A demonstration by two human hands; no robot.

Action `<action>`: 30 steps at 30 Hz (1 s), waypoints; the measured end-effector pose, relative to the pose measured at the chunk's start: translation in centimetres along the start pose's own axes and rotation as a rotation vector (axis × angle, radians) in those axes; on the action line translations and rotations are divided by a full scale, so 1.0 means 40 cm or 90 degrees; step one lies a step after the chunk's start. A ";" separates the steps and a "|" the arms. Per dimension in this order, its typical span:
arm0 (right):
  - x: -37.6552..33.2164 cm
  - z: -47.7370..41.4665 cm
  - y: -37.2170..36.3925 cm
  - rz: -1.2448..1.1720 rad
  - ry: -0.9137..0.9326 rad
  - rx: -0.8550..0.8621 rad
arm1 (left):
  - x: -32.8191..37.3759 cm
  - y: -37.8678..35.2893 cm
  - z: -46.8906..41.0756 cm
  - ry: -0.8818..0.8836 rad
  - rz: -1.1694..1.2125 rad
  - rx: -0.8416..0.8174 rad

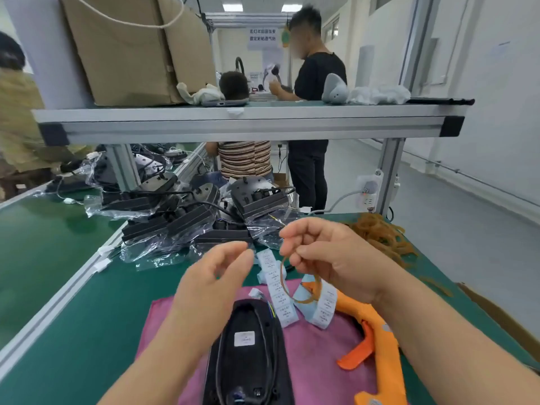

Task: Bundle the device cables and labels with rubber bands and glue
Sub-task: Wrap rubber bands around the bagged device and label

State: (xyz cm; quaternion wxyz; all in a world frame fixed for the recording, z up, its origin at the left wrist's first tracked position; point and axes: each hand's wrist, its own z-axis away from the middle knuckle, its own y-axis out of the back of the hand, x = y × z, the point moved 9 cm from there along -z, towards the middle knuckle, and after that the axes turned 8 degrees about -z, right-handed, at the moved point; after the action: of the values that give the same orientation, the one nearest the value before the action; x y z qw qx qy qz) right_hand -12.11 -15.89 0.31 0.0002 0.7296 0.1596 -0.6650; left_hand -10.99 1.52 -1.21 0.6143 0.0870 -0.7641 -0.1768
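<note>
A black oval device [247, 355] with a white sticker lies on a pink cloth [315, 355] in front of me; coloured wires [271, 310] stick out at its far end. My right hand [327, 252] pinches a brown rubber band [285, 283] that hangs down in a loop above strips of white labels [276, 287]. My left hand [216, 276] hovers just left of it, fingers curled and apart, holding nothing. An orange glue gun [377, 331] lies on the cloth to the right.
A heap of brown rubber bands [380, 235] sits at the right rear of the green table [73, 302]. Several black devices in clear bags [190, 211] are piled behind. An aluminium shelf [248, 124] spans overhead. People work beyond it and at the left.
</note>
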 end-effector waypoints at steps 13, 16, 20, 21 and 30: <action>0.125 0.010 -0.115 0.078 0.039 0.098 | -0.123 -0.074 0.069 0.242 0.394 -0.351; 0.155 0.037 -0.035 0.512 -0.025 0.179 | -0.180 -0.014 0.043 0.311 0.474 -0.251; 0.283 0.079 0.033 0.678 -0.281 0.140 | -0.279 0.067 0.006 0.349 0.386 -0.128; 0.305 0.083 0.037 0.621 -0.304 0.153 | -0.294 0.069 0.003 0.358 0.376 -0.125; 0.341 0.062 0.025 0.391 -0.302 0.280 | -0.369 0.089 -0.022 0.282 0.016 -0.062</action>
State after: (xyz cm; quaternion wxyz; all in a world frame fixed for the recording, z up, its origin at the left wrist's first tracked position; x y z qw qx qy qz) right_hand -13.42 -14.18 -13.41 0.0789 0.5532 -0.2143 -0.8011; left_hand -6.43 9.82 -13.11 0.7729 0.0843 -0.6019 -0.1820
